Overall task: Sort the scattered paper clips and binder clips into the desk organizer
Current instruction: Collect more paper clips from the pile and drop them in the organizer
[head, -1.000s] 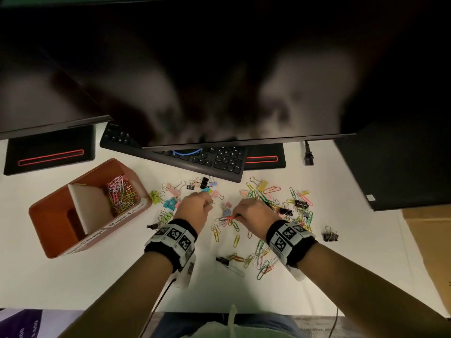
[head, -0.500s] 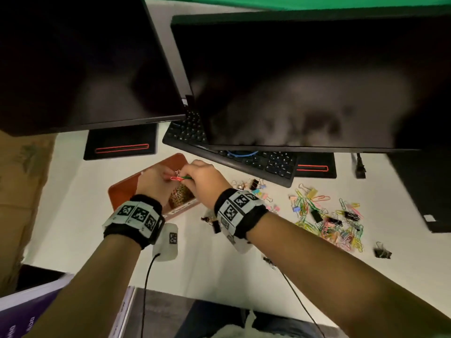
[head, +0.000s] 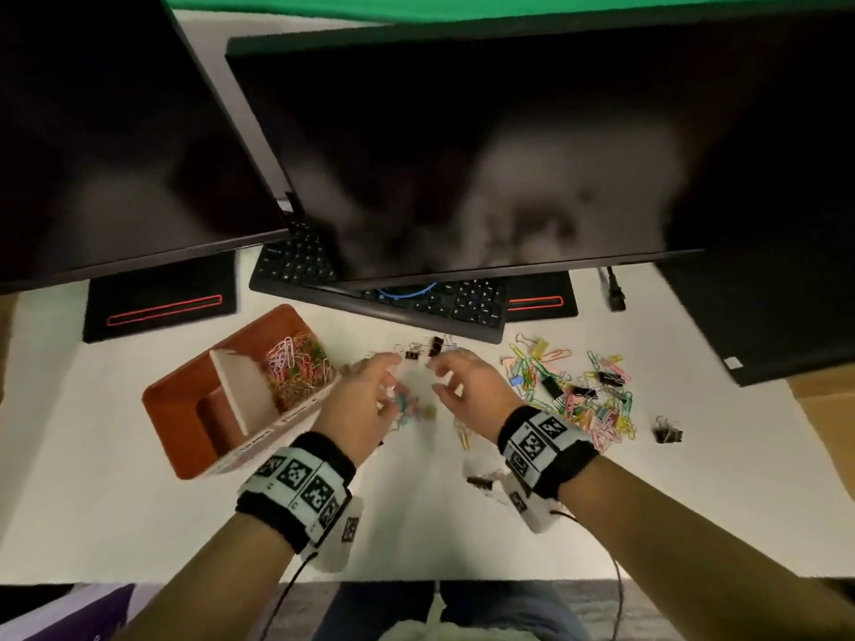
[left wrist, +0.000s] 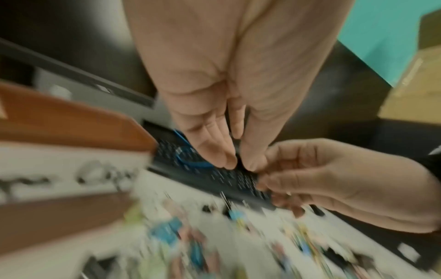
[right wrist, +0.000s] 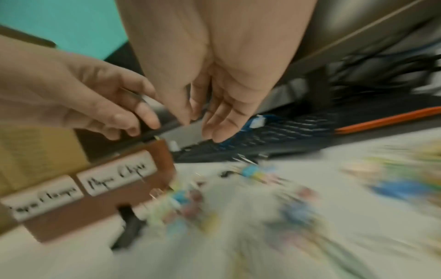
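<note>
Hovering over scattered clips (head: 578, 390), left hand (head: 365, 404) and right hand (head: 467, 386) have loose, empty grips

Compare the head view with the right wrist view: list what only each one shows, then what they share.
Only the head view: the paper clips piled in the organizer's far compartment, the big scatter of clips on the right, a lone black binder clip, and two dark monitors.

Only the right wrist view: the handwritten labels on the organizer's front wall.

Both: the orange-brown desk organizer, the keyboard, the left hand and right hand, fingers loosely spread over the clips, apparently holding nothing.
</note>
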`<state>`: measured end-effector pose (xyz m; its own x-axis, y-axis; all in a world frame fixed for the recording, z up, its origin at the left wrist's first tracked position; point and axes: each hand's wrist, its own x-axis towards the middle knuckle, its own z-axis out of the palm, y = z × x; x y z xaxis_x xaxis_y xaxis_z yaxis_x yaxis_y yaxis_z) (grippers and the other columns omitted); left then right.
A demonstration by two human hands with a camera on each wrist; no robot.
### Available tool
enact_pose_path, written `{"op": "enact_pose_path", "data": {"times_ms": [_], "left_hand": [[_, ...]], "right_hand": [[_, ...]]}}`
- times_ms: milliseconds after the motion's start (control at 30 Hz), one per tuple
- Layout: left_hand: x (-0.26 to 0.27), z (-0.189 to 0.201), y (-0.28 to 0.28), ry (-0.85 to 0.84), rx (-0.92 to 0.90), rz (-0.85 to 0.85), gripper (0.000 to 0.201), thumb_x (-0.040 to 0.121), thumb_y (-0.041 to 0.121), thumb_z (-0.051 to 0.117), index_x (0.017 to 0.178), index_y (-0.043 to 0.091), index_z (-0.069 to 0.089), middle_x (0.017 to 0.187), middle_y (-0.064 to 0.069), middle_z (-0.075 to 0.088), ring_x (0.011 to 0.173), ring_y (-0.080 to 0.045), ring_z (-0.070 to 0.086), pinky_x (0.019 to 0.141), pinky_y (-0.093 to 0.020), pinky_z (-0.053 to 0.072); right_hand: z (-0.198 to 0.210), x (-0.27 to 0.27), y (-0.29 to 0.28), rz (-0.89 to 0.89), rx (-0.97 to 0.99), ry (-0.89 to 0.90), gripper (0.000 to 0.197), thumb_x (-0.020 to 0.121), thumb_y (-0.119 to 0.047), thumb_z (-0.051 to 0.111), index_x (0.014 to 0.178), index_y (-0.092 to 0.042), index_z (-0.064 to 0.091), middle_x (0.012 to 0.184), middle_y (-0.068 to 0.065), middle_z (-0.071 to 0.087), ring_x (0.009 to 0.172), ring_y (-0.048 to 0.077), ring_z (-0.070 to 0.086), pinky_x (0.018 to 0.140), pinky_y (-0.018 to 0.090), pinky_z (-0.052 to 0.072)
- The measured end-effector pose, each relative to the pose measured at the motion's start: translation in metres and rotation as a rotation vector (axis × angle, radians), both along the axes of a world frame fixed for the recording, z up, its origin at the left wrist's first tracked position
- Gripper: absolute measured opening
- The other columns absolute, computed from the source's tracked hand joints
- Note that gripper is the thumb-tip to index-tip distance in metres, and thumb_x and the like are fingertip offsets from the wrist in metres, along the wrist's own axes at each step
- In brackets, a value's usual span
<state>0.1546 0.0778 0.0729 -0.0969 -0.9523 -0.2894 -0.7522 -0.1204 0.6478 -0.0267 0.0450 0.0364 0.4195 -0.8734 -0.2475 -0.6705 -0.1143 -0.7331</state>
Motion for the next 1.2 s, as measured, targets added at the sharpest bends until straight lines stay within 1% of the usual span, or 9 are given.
{"op": "enact_pose_path", "data": {"times_ms": [133,200,300,467,600,733,867,1033,1200], "left_hand": [[-0.050,-0.038,-0.002,-0.083,0.135,-0.273,0.049,0.085,-0.003,0.049,0.126,0.024,0.047,0.124,-0.001,0.045,0.104,-0.016,0.054,0.095,-0.028,0.045],[-0.068,-0.053,-0.001,-0.132,0.144,-0.360,0.058,0.083,-0.006,0.048,0.131,0.026,0.042,0.128,0.001,0.041,0.114,-0.018,0.049,0.101,-0.029,0.041],[-0.083,-0.071,-0.002,-0.264,0.155,-0.433,0.071,0.080,-0.008,0.047,0.138,0.030,0.032,0.131,0.003,0.036,0.117,-0.019,0.044,0.101,-0.031,0.041],[-0.096,-0.083,-0.010,-0.417,0.160,-0.480,0.070,0.079,0.007,0.062,0.137,0.029,0.028,0.132,0.003,0.036,0.118,-0.020,0.043,0.097,-0.038,0.044],[-0.105,-0.085,-0.015,-0.351,0.151,-0.446,0.055,0.081,0.018,0.065,0.129,0.024,0.039,0.129,0.005,0.041,0.117,-0.018,0.045,0.097,-0.034,0.043],[-0.113,-0.090,-0.017,-0.229,0.135,-0.293,0.043,0.086,0.011,0.059,0.126,0.017,0.044,0.126,0.001,0.047,0.115,-0.019,0.047,0.095,-0.029,0.041],[-0.115,-0.093,-0.016,-0.195,0.131,-0.143,0.024,0.086,0.004,0.054,0.109,0.010,0.050,0.111,-0.007,0.055,0.103,-0.024,0.054,0.088,-0.032,0.045],[-0.113,-0.099,-0.018,-0.189,0.167,-0.046,0.017,0.085,0.009,0.058,0.102,0.007,0.055,0.103,-0.011,0.061,0.096,-0.026,0.057,0.087,-0.036,0.048],[-0.113,-0.101,-0.022,-0.257,0.196,-0.101,0.016,0.088,0.013,0.056,0.102,0.005,0.061,0.104,-0.013,0.060,0.096,-0.027,0.057,0.087,-0.035,0.048]], "right_hand": [[-0.026,-0.077,0.020,-0.037,0.101,0.224,0.037,0.086,-0.013,0.059,0.121,-0.017,0.050,0.115,0.006,0.054,0.089,0.017,0.056,0.085,0.034,0.050],[-0.032,-0.100,0.026,-0.049,0.133,0.255,0.046,0.084,-0.013,0.062,0.128,-0.016,0.046,0.127,0.005,0.049,0.102,0.019,0.055,0.095,0.033,0.047],[-0.040,-0.119,0.031,0.012,0.105,0.298,0.060,0.082,-0.018,0.066,0.135,-0.019,0.039,0.138,0.004,0.040,0.119,0.023,0.049,0.100,0.030,0.043],[-0.050,-0.128,0.025,0.134,0.090,0.424,0.076,0.077,-0.028,0.073,0.140,-0.018,0.032,0.142,0.006,0.031,0.118,0.028,0.048,0.101,0.038,0.045],[-0.053,-0.124,0.019,0.136,0.059,0.377,0.062,0.078,-0.025,0.072,0.133,-0.015,0.045,0.136,0.006,0.039,0.113,0.028,0.050,0.097,0.038,0.046],[-0.056,-0.119,0.010,0.133,0.022,0.272,0.035,0.083,-0.016,0.065,0.117,-0.010,0.060,0.120,0.009,0.052,0.108,0.029,0.053,0.095,0.036,0.045],[-0.055,-0.114,0.001,0.197,0.003,0.263,0.013,0.086,-0.013,0.059,0.093,-0.005,0.068,0.106,0.013,0.062,0.099,0.028,0.057,0.091,0.040,0.046],[-0.055,-0.111,-0.005,0.239,0.048,0.301,0.013,0.089,-0.013,0.053,0.097,-0.008,0.062,0.101,0.013,0.065,0.096,0.030,0.057,0.085,0.038,0.047],[-0.052,-0.107,-0.011,0.213,0.114,0.352,0.019,0.089,-0.012,0.053,0.107,-0.007,0.058,0.107,0.015,0.064,0.098,0.030,0.058,0.082,0.035,0.047]]}}
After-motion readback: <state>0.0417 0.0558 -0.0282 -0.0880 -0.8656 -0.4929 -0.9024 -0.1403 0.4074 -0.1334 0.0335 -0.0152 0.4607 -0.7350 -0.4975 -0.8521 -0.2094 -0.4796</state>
